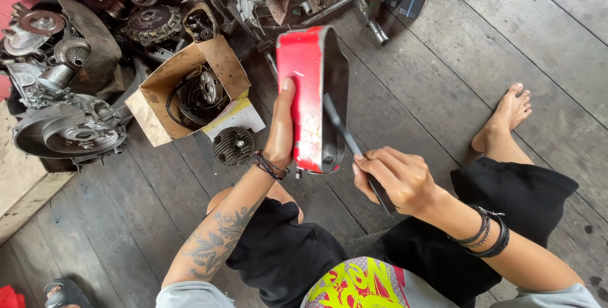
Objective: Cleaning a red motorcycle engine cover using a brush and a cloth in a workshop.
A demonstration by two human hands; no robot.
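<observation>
Right hand clenched on black tool, left hand gripping stiff, likely light red metal cover mid-frame by its side edge

The lower end of the black tool was buried inside the right hand, and its tip sat hidden within the red cover. The left hand showed only its back, fingers out of sight behind the cover, while a sandal was cut off by the bottom edge
</observation>
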